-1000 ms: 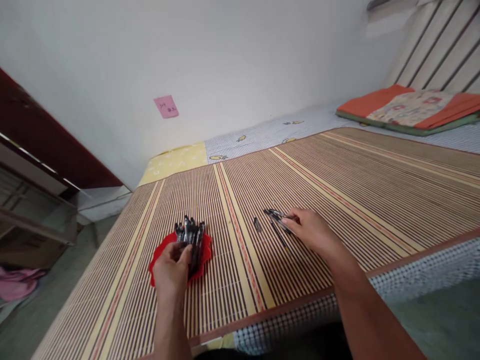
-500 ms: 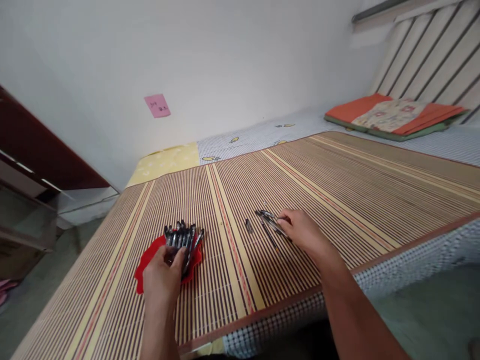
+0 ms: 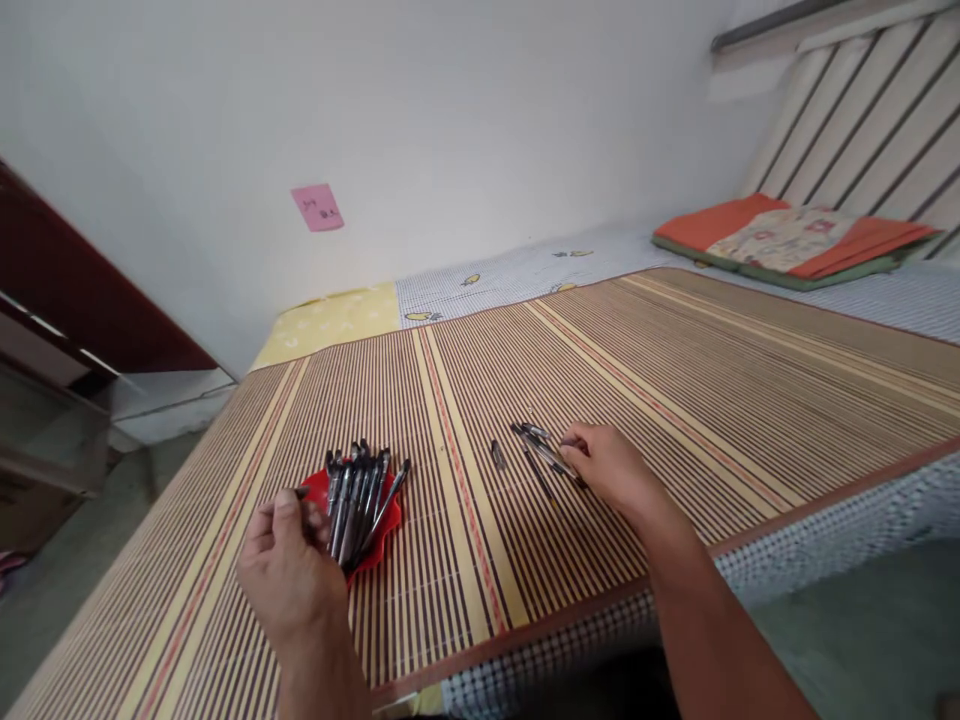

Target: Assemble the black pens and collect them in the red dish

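Observation:
A bundle of black pens (image 3: 358, 500) lies on a red plate (image 3: 391, 532) with a wavy rim, on the left of a striped bamboo mat. Just left of the bundle, my left hand (image 3: 292, 560) is closed, thumb against fingers, with the dark end of a pen (image 3: 302, 491) poking out past the thumb. My right hand (image 3: 611, 465) is pinched at the right end of a small loose pile of pens and dark parts (image 3: 541, 450); what its fingertips hold is hidden. A short dark pen cap (image 3: 498, 454) lies apart, left of that pile.
The striped mat (image 3: 450, 540) covers a bed with a checked sheet (image 3: 555, 665). Folded orange and floral cloth (image 3: 795, 240) lies at the far right beside a slatted headboard (image 3: 862, 110). A pink note (image 3: 317, 207) is stuck to the white wall behind.
My left hand has moved left off the pen bundle, now pinching a dark pen, and more of the bundle shows. My right hand has shifted slightly right at the loose pile.

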{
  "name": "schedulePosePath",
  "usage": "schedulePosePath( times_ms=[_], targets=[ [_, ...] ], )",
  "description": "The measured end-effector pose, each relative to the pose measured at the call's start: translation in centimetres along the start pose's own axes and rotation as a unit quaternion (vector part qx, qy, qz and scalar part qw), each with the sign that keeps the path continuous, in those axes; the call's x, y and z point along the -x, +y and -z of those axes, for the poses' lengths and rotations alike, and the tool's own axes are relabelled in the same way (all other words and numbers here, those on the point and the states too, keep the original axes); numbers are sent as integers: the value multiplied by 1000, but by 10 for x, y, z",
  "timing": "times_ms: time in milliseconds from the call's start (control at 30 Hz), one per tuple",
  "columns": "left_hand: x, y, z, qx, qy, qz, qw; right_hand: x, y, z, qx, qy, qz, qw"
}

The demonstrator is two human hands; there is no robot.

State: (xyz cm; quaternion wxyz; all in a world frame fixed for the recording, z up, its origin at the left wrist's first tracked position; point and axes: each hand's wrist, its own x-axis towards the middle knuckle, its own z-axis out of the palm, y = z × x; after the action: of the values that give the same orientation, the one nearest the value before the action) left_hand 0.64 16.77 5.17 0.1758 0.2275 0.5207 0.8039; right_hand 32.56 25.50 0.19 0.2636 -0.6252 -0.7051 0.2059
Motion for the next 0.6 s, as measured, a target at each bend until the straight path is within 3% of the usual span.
schedulePosePath(
  times_ms=[133,367,600],
  targets=[
    [15,-16,-13,-28,-31,9,999,2,-10,6,15,-5,-15,1000],
    [38,-58,-26,-90,-200,72,973,3,-24,-3,58,-68,-34,995],
    [49,-73,-28,-146,-293,104,939,6,-33,-16,155,-142,-66,975]
  ],
)
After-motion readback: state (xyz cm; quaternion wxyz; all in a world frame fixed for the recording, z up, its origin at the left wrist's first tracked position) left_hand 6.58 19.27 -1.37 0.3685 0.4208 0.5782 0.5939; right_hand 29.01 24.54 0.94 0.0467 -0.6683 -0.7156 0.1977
